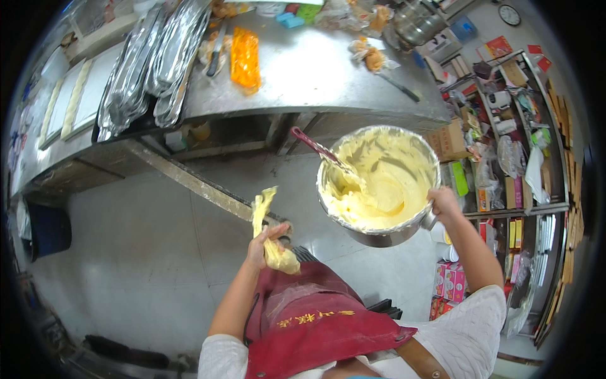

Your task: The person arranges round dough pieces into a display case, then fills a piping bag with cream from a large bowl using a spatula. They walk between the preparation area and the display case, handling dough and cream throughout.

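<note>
My right hand [444, 204] grips the side handle of a large metal mixing bowl [360, 237], which tilts towards me above the floor. Pale yellow cream [388, 189] coats its inner wall and lies thick at the bottom. A spatula with a dark red handle [312, 142] leans on the bowl's left rim, its lower end in the cream. Lower and to the left, my left hand [265, 246] is closed around the neck of a plastic piping bag [281, 258], smeared yellow, with a rounded bulge hanging below the fingers.
A steel worktable [303, 71] stands ahead, bearing foil trays [175, 52], an orange plastic packet [245, 59] and a black-handled knife [215, 57]. Dough strips [75, 99] lie on a board at left. Packed shelves [516, 208] line the right side. A dark bin [49, 230] sits at far left.
</note>
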`<state>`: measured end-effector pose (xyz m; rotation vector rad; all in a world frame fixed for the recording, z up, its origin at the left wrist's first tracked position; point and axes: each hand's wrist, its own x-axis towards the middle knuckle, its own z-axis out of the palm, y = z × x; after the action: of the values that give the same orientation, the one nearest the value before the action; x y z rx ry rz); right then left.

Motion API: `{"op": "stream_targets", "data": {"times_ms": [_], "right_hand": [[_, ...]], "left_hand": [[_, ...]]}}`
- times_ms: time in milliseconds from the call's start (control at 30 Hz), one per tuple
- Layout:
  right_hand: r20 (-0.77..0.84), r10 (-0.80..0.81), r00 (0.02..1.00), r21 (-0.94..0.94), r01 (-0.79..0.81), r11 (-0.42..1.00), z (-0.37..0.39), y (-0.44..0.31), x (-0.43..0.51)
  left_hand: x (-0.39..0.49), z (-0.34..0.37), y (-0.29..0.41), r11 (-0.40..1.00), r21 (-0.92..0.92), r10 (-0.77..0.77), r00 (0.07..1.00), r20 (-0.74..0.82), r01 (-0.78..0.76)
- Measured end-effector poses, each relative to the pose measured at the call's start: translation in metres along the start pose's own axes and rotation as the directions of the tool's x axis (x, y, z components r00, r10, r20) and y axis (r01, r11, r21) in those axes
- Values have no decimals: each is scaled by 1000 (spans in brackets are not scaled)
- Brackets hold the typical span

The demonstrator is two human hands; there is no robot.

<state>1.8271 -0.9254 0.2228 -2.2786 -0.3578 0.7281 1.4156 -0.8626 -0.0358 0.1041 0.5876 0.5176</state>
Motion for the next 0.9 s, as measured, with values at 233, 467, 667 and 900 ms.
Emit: {"op": "stream_targets", "data": {"times_ms": [233,467,667,900], "right_hand": [[91,-230,969,50,226,973,-52,-179,15],[329,-432,840,47,442,896,-5,-285,62],[321,-570,756,240,518,821,97,-316,145],[417,-565,713,391,420,819,174,-318,241]], "left_hand": [[84,149,55,973,-226,133,899,416,-39],[97,206,137,881,-383,421,828,370,-277],[108,215,245,864,-271,492,828,270,-424],[145,229,347,893,-56,446,864,235,-446]]}}
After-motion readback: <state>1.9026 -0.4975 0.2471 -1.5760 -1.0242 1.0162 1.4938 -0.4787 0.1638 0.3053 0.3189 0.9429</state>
